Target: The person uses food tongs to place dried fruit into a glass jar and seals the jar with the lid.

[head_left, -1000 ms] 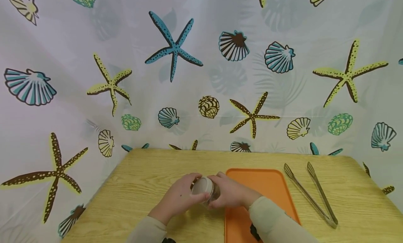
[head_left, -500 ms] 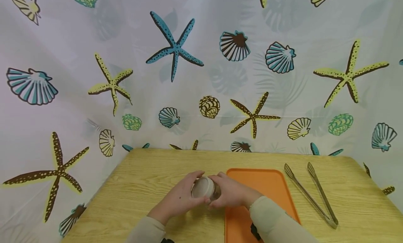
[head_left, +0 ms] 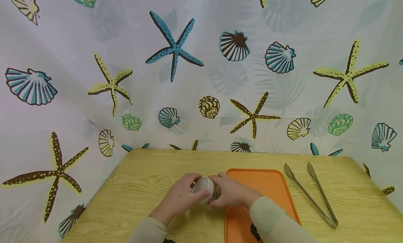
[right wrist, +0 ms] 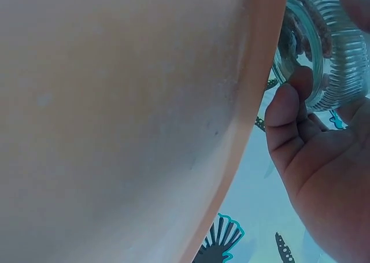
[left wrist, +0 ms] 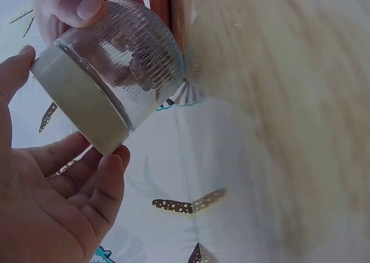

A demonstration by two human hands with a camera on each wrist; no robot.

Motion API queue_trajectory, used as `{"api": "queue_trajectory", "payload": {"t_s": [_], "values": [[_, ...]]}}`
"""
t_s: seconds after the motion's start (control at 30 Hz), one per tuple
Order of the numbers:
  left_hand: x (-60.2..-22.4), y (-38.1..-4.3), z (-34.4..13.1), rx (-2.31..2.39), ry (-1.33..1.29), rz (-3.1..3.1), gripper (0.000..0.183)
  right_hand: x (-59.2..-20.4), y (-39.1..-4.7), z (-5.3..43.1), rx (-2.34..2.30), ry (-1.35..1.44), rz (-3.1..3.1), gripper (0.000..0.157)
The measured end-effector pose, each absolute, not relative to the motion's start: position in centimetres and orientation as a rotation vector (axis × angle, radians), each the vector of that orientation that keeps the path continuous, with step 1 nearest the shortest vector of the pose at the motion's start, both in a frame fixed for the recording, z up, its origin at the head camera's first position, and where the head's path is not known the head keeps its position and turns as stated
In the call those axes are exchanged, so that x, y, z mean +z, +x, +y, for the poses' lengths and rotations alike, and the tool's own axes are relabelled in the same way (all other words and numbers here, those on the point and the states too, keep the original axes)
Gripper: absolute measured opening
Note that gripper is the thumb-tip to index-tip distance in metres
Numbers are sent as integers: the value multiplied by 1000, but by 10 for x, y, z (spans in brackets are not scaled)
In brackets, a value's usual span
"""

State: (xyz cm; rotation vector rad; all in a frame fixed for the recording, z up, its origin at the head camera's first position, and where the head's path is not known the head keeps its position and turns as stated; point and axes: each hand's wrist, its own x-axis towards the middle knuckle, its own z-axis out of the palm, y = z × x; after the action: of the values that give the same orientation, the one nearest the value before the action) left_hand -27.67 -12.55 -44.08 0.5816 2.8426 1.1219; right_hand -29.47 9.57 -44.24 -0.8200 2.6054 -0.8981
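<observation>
A ribbed clear glass jar (left wrist: 147, 52) with a pale lid (left wrist: 84, 101) is between both hands, left of the orange tray (head_left: 264, 181). My left hand (head_left: 179, 197) grips the lid, its thumb along the near rim and its fingers curled round the far side. On the jar's right side, my right hand (head_left: 231, 192) holds the glass body. The jar leans, its lid turned toward my left palm in the left wrist view. Brownish pieces show through the glass. In the right wrist view, the ribbed jar bottom shows beside the curled right fingers (right wrist: 283, 113).
Metal tongs (head_left: 315, 201) lie spread on the wooden table (head_left: 151, 173), right of the tray. The right forearm crosses over the tray. A curtain (head_left: 201, 71) printed with starfish and shells hangs behind the table and along its sides.
The left thumb has moved from the lower rim up over the lid's edge since half a second ago, and the left hand has turned slightly. The right hand, tray and tongs stay in place.
</observation>
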Motion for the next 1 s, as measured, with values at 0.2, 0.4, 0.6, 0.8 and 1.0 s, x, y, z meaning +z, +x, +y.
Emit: {"api": "queue_trajectory", "payload": {"t_s": [0.2,0.4,0.6,0.8,1.0], "values": [[-441,-276,-126,1112,655,2832,75,-443,-295,96,-901,-819,2599,88],[-441,-276,-128,1075,762,2805,73,-444,-296,96,-898,-822,2600,88],[-440,-273,-127,1123,718,2777,82,-444,-296,96,-895,-803,2608,90],[-441,-272,-125,1161,465,2802,92,-444,-296,95,-903,-804,2609,90],[-440,-272,-124,1111,462,2845,83,-444,-296,95,-902,-803,2605,90]]}}
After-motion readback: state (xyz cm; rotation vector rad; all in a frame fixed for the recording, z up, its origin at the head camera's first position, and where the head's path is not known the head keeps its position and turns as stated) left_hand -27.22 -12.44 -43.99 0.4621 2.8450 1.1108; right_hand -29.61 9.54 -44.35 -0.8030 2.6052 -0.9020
